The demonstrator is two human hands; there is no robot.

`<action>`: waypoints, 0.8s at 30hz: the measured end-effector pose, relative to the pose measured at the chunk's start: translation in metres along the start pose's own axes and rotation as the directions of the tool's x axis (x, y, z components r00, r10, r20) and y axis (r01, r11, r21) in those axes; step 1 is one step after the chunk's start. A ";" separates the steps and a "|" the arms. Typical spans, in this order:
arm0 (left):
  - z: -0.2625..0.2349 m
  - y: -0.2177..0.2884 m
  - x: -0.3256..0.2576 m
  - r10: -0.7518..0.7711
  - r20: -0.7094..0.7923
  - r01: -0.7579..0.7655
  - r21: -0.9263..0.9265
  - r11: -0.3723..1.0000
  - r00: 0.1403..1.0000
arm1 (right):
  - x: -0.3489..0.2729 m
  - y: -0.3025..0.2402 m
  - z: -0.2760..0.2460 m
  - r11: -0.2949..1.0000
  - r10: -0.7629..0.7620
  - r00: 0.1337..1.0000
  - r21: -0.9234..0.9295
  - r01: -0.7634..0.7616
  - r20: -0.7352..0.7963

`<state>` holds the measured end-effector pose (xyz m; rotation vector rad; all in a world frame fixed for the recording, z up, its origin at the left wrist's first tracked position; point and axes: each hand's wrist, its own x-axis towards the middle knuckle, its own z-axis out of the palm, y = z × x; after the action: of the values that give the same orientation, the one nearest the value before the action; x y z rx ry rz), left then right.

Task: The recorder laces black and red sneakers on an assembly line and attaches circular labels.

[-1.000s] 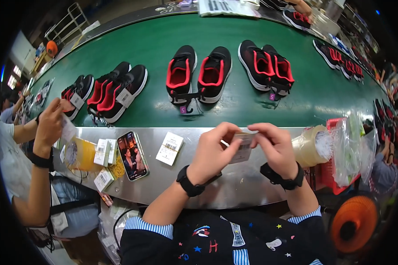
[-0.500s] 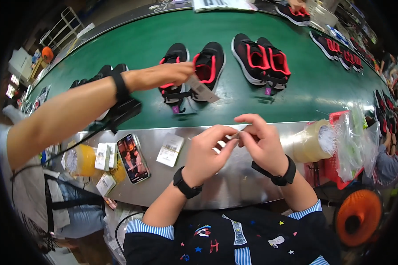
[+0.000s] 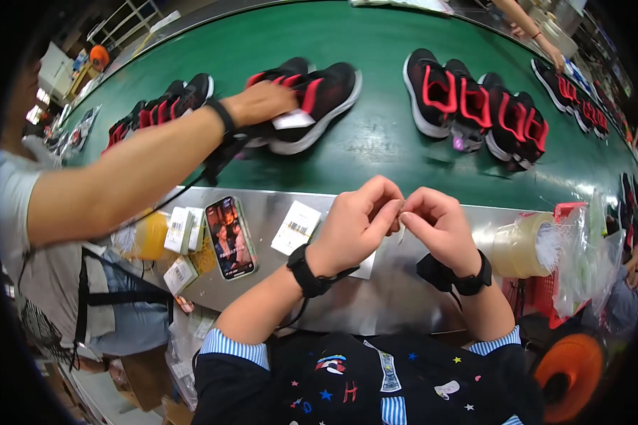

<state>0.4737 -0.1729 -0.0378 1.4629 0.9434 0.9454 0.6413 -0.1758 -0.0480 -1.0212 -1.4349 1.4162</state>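
Observation:
My left hand [image 3: 354,230] and my right hand [image 3: 441,228] meet above the metal ledge, fingertips pinched together. Between them is something thin and whitish, too small to make out. A white card [image 3: 364,267] shows partly below my left hand; whether it hangs from the fingers I cannot tell. Left of that hand lies a stack of white printed tags [image 3: 295,227]. Beyond, on the green belt, a co-worker's hand [image 3: 266,103] with a white tag [image 3: 293,120] reaches over a pair of black-and-red sneakers [image 3: 326,95].
More sneakers stand on the green belt [image 3: 376,166], including two pairs [image 3: 439,95] close together at right. A phone [image 3: 230,237], tag stacks [image 3: 184,228] and a yellow roll [image 3: 151,236] sit left; a clear tape roll [image 3: 524,248] and red basket [image 3: 544,294] right. An orange fan [image 3: 571,368] stands below.
My hands stay together and are slightly higher and further right in view. The co-worker's sneakers have turned aslant. Two pairs now stand at the right, where one stood before.

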 end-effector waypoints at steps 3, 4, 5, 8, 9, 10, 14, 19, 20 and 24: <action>-0.005 0.002 0.023 0.163 0.046 -0.169 0.359 0.918 0.986 | 0.000 0.002 -0.013 0.997 0.028 0.999 0.065 -0.030 0.038; -0.007 -0.001 0.037 0.165 0.090 -0.188 0.455 0.871 0.982 | -0.001 0.004 -0.018 0.994 0.030 1.000 0.106 -0.030 -0.002; -0.010 -0.002 0.051 0.172 0.170 -0.238 0.556 0.797 0.970 | -0.002 0.006 -0.023 0.988 0.032 0.999 0.151 -0.025 -0.040; -0.010 -0.014 0.089 0.162 0.236 -0.280 0.653 0.703 0.958 | -0.003 0.014 -0.033 0.983 0.045 0.994 0.183 -0.025 -0.103; -0.003 -0.012 0.105 0.172 0.240 -0.292 0.685 0.667 0.955 | -0.005 0.014 -0.035 0.984 0.040 0.992 0.176 -0.018 -0.118; 0.006 -0.015 0.123 0.215 0.271 -0.345 0.695 0.631 0.938 | -0.008 0.013 -0.038 0.984 0.041 0.987 0.176 -0.013 -0.153; 0.063 -0.043 0.189 0.179 0.337 -0.378 0.873 0.308 0.924 | -0.020 0.014 -0.043 0.982 0.047 0.973 0.190 -0.003 -0.224; 0.084 -0.079 0.229 0.112 0.242 -0.264 0.927 0.267 0.964 | -0.029 0.019 -0.040 0.979 0.113 0.964 0.192 -0.066 -0.240; 0.077 -0.081 0.230 0.143 0.247 -0.279 0.920 0.276 0.958 | -0.027 0.020 -0.041 0.979 0.117 0.958 0.193 -0.067 -0.262; 0.036 -0.066 0.214 0.152 0.325 -0.355 0.900 0.253 0.933 | -0.001 0.025 -0.058 1.000 -0.014 0.909 -0.001 0.015 -0.416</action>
<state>0.5813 0.0181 -0.0945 2.7856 1.2336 0.3521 0.6968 -0.1582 -0.0731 -1.2221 -1.1213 1.1019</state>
